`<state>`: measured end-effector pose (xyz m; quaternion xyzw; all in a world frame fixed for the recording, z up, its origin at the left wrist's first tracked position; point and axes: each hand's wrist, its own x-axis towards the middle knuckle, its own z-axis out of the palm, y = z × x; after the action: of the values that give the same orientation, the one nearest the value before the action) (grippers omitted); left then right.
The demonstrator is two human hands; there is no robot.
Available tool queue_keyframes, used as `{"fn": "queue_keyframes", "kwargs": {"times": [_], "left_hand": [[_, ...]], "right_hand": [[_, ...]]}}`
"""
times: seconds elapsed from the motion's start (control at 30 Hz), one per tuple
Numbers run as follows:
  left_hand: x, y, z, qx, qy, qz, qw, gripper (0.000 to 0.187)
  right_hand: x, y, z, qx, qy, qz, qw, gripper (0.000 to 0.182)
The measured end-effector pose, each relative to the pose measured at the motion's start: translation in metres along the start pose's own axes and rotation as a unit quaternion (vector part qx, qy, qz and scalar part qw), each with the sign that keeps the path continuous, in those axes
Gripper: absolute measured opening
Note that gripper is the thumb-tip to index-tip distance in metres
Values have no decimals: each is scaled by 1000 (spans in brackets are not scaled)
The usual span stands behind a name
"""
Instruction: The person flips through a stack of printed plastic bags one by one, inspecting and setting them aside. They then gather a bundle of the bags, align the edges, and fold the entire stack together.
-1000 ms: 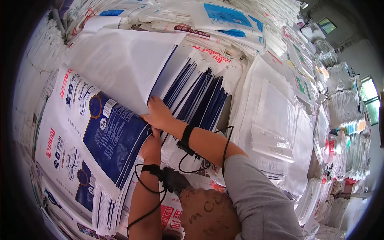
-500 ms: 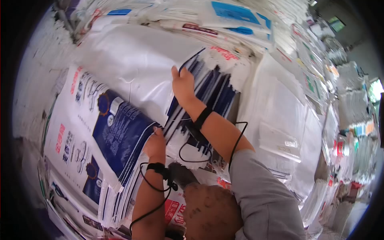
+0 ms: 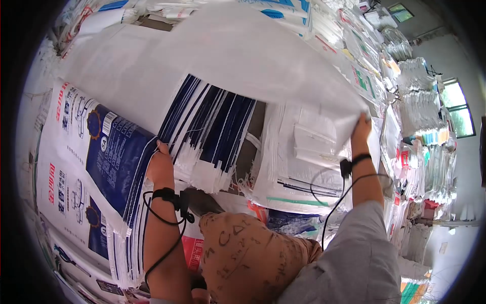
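l hand (image 3: 161, 166) clamped on printed bag (image 3: 119, 162) edge, r hand (image 3: 361, 134) pinching white bag (image 3: 243, 55) corner; best hold l firm, r taut w/o creasing.

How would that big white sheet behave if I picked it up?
The white sheet is probably floppy, since it bows and creases near the right hand. It seems light for its size, as that one hand holds up its edge. It may be slippery, since its surface looks smooth.
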<state>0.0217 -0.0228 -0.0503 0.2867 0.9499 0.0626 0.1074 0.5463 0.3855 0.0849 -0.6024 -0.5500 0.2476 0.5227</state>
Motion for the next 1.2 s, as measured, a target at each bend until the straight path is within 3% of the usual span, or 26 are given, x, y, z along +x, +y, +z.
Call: {"fn": "queue_keyframes", "kwargs": {"times": [0.03, 0.07, 0.13, 0.23, 0.33, 0.43, 0.47, 0.5, 0.6, 0.63, 0.73, 0.8, 0.87, 1.0, 1.07, 1.1, 1.13, 1.2], "left_hand": [[2, -11, 32, 28, 95, 45, 994, 67], [3, -9, 24, 29, 96, 44, 994, 67], [5, -4, 6, 18, -59, -12, 998, 49], [0, -5, 8, 46, -16, 41, 998, 43], [5, -4, 8, 4, -39, 0, 999, 47], [8, 1, -1, -15, -92, -41, 995, 48], [7, 4, -8, -24, -119, -61, 991, 49], [6, 6, -17, -5, -146, -37, 989, 47], [-2, 2, -9, -2, -85, -1, 996, 48], [-1, 6, -14, -38, -97, -33, 994, 55], [11, 1, 16, -48, -42, -107, 992, 53], [9, 2, 10, -88, -56, -119, 987, 58], [3, 8, -12, -61, -86, -84, 991, 63], [6, -2, 4, -40, -80, -10, 996, 66], [6, 11, -27, -90, -166, -104, 976, 62], [8, 0, 17, -98, -55, -81, 990, 59], [3, 5, 12, -79, 100, -58, 990, 55], [5, 3, 30, -40, 226, -38, 973, 53]], "right_hand": [[-15, 10, -27, 15, 12, 25, 999, 44], [-39, 14, -45, 67, 42, 16, 997, 34], [-68, 41, -92, 16, 55, 76, 996, 38], [-98, 114, -164, -135, 55, 103, 984, 46], [-134, 153, -196, -203, 66, 146, 966, 51], [-158, 156, -203, -227, -48, 348, 908, 47], [-159, 160, -209, -226, -48, 347, 909, 47], [-159, 165, -214, -309, -32, 315, 897, 45], [-155, 168, -228, -483, -4, 258, 837, 43], [-158, 163, -238, -517, -6, 262, 815, 42], [-174, 152, -271, -566, -19, 294, 770, 42], [-179, 152, -297, -584, -27, 313, 748, 42], [-193, 139, -312, -602, -34, 332, 725, 41], [-192, 145, -345, -630, -49, 343, 695, 41], [-185, 137, -343, -655, -56, 339, 673, 40], [-179, 129, -333, -669, -63, 335, 661, 40], [-165, 134, -334, -684, -70, 329, 647, 40], [-141, 121, -312, -722, -83, 306, 615, 40]]}}
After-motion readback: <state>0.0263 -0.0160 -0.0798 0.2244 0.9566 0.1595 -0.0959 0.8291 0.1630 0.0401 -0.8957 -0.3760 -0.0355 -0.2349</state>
